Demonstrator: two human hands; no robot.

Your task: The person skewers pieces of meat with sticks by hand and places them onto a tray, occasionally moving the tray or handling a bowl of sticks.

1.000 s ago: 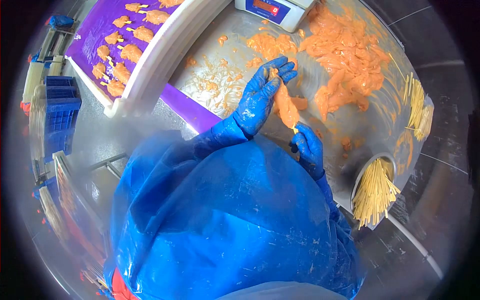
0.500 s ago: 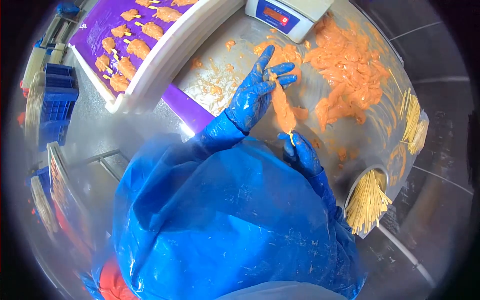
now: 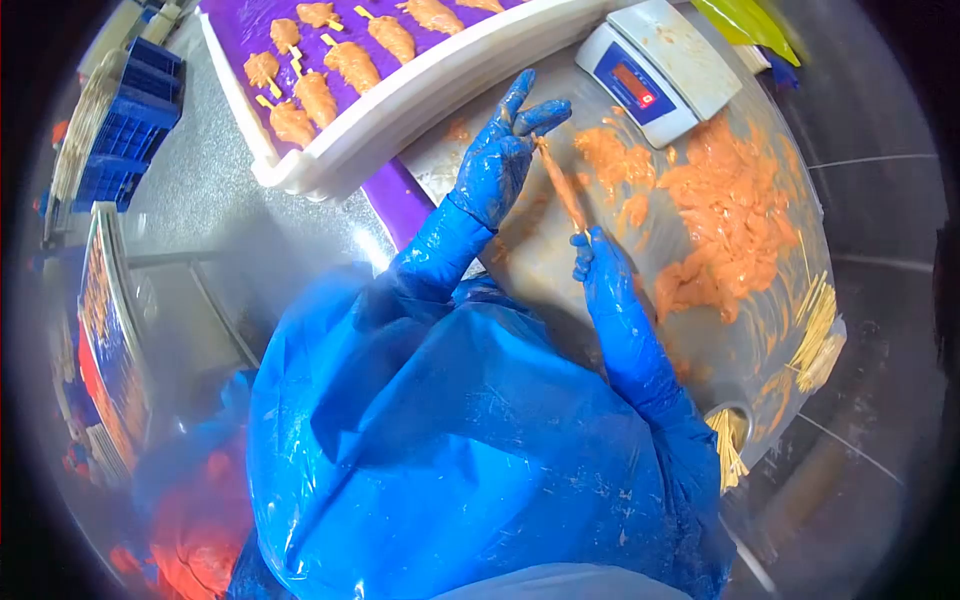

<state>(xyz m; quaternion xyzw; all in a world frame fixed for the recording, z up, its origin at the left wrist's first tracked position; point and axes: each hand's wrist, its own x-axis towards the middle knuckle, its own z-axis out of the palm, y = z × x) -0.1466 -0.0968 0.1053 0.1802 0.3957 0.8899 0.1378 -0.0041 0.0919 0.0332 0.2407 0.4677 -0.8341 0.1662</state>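
Observation:
A skewer of raw orange marinated meat (image 3: pixel 565 190) is stretched between my two gloved hands above the metal table. My left hand (image 3: pixel 497 165) pinches its upper end between thumb and fingertips, with other fingers stretched out. Lower down, my right hand (image 3: pixel 608 272) is closed round the stick end of the skewer. Beyond my right hand lies a heap of loose marinated meat (image 3: pixel 725 225), with a smaller patch of meat (image 3: pixel 615 160) nearer my left hand. Finished-looking meat skewers (image 3: pixel 350 68) rest in rows on a purple sheet in a white tray (image 3: pixel 400 100).
A digital scale (image 3: pixel 655 75) stands at the back of the table. Bare sticks lie in a bundle (image 3: pixel 815 325) at the right edge and in a round metal container (image 3: pixel 738 425). Blue crates (image 3: pixel 130 125) stand at far left. Someone in red (image 3: pixel 205 510) is at lower left.
The view has shifted, so the tray and scale sit differently. My right hand has risen with the skewer's stick end, and my left fingers have closed more on the upper end.

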